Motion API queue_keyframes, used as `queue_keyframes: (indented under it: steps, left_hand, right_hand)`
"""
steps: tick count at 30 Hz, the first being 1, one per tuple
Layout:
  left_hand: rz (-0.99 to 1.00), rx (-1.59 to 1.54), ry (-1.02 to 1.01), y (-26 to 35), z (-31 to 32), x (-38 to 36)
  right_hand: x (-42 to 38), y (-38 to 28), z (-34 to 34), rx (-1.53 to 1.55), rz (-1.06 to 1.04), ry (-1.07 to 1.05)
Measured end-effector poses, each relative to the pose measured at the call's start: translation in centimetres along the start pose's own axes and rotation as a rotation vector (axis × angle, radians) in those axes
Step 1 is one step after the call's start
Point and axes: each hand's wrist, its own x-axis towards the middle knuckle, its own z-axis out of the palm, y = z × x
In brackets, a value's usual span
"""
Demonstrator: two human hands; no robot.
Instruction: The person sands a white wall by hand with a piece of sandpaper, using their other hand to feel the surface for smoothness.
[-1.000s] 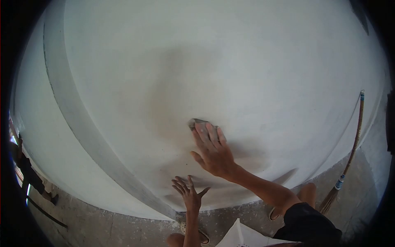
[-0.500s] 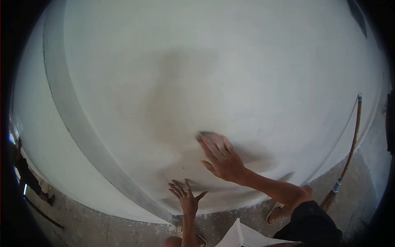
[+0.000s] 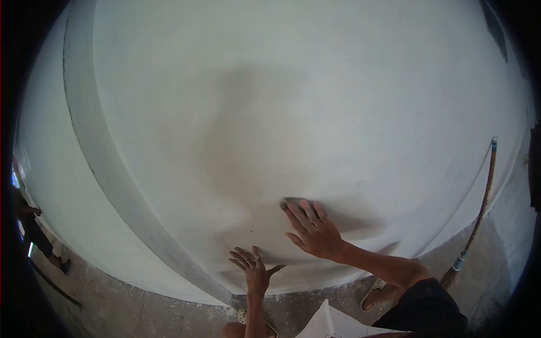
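Note:
A pale, smooth wall [image 3: 360, 124] fills most of the view. Against its lower part my right hand [image 3: 318, 234] presses a thin dark grey piece that looks like sandpaper [image 3: 289, 201]; only its edge shows past my fingertips, and the rest is hidden under the fingers. Lower and to the left, my left hand [image 3: 257, 275] rests on the same wall with fingers and thumb spread, holding nothing. Pale dust marks some of its fingertips.
A stick broom [image 3: 484, 205] leans on the wall at the right. A grey vertical strip [image 3: 112, 152] runs down the wall at the left. Another person [image 3: 36, 234] stands at the far left. The concrete floor [image 3: 163, 318] is speckled with white.
My right hand has slid down and slightly right along the wall with the sandpaper. My left hand stays nearly in place. The person at the far left has shifted a little.

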Motion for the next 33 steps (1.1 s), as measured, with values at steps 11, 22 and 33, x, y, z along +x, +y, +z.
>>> queue_keyframes:
  steps: [11, 22, 33]
  left_hand:
    - [0.001, -0.003, -0.013, -0.1, 0.0, -0.2]
    - [0.006, 0.015, -0.026, -0.3, 0.2, -0.2]
    - [0.007, 0.006, -0.022, -0.2, 0.3, -0.2]
  right_hand:
    - [4.0, -1.0, -0.7, 0.111, 0.034, 0.076]
    - [7.4, -2.9, -0.4, 0.132, 0.046, 0.138]
    - [4.7, -4.7, 1.9, 0.081, 0.053, 0.053]
